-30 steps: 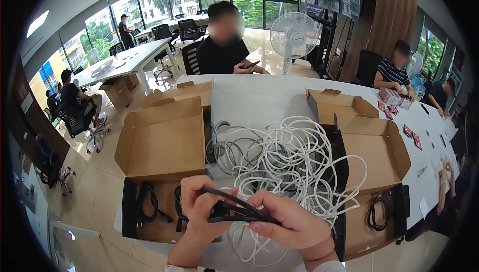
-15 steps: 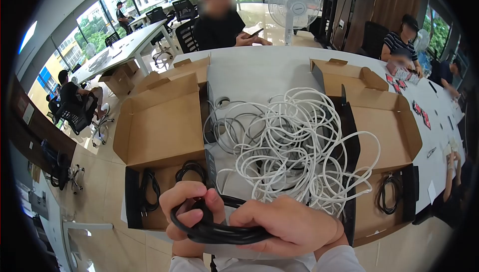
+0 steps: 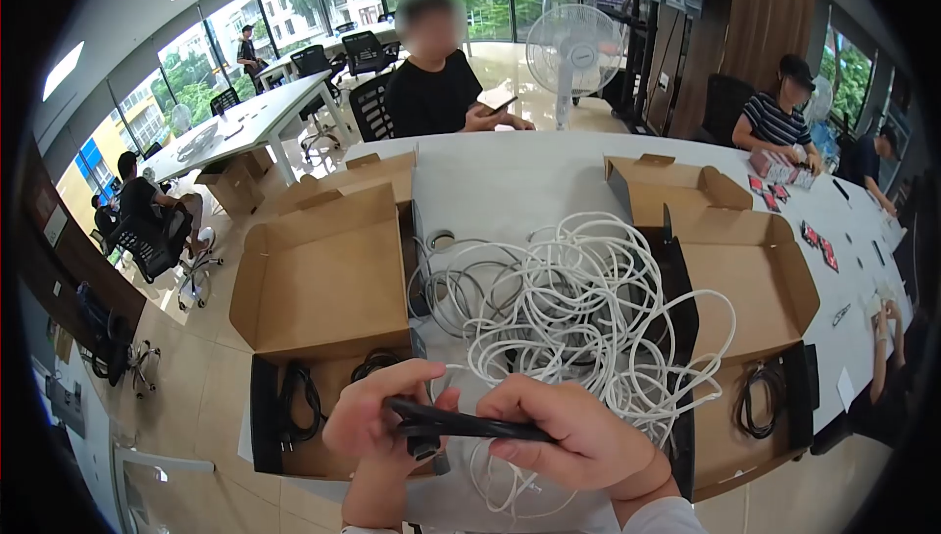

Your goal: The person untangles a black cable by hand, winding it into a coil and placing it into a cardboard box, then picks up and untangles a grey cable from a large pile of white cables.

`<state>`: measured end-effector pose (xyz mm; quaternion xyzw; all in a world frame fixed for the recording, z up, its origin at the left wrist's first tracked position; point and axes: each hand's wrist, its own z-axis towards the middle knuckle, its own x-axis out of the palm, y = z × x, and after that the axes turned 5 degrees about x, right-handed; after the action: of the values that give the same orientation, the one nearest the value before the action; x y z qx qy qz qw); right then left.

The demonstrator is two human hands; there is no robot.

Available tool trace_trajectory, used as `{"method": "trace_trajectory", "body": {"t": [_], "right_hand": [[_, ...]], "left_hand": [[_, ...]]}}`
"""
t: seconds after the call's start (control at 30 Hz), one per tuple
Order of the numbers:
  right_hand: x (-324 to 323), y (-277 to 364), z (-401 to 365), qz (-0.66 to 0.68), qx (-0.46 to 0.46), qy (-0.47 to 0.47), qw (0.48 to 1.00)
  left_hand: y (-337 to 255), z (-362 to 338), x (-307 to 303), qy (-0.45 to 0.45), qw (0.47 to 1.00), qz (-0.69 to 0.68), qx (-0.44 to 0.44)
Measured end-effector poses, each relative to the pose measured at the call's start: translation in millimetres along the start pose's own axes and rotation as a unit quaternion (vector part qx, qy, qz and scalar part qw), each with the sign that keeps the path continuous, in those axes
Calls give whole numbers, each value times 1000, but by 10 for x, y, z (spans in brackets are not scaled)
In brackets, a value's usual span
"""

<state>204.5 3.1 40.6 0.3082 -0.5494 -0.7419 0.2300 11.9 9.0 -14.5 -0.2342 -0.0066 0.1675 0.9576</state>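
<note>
A bundle of black cable [image 3: 470,424] is stretched between my hands above the near edge of the table. My left hand [image 3: 377,412] is closed on its left end, where a black plug [image 3: 423,446] hangs just below the fingers. The right side of the bundle is pinched between thumb and fingers of my right hand [image 3: 578,434]. Right behind my hands lies a tangled heap of white cable [image 3: 578,309], with grey cable [image 3: 446,299] at its left. Coiled black cables lie in the left cardboard box [image 3: 323,289], close to my left hand.
An open cardboard box [image 3: 750,274] on the right holds a coiled black cable [image 3: 758,402]. A person [image 3: 431,93] with a phone sits across the white table [image 3: 490,167]. Red packets [image 3: 818,245] lie at the right, near other seated people. A white fan [image 3: 573,54] stands behind.
The cable bundle has turned from an open loop to a flatter, edge-on position, and a plug now shows under my left hand. The view has tilted up slightly.
</note>
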Motion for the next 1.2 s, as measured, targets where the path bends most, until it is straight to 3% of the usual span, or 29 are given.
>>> {"method": "trace_trajectory", "body": {"t": [0.1, 0.17, 0.37, 0.5, 0.77, 1.03, 1.13, 1.2], "right_hand": [[60, -5, -15, 69, 47, -35, 996], [102, 14, -14, 78, 24, -67, 994], [176, 94, -61, 116, 33, -122, 985], [180, 102, -102, 120, 43, -134, 983], [248, 87, -84, 129, 42, -156, 978], [169, 87, -37, 243, 22, -147, 958], [21, -61, -81, 272, 5, -38, 962], [47, -49, -41, 282, 26, -69, 957]], "left_hand": [[13, 80, -53, 36, 995, 87, 36], [-23, 125, -100, 81, 989, 121, 41], [-54, 168, -164, 144, 988, 54, -30], [-146, 193, -173, 191, 965, -67, -166], [-167, 259, -144, 237, 924, -142, -266], [-177, 257, -180, 291, 876, -285, -258], [-134, 210, -198, 301, 855, -335, -257], [-114, 187, -212, 294, 844, -353, -276]]}}
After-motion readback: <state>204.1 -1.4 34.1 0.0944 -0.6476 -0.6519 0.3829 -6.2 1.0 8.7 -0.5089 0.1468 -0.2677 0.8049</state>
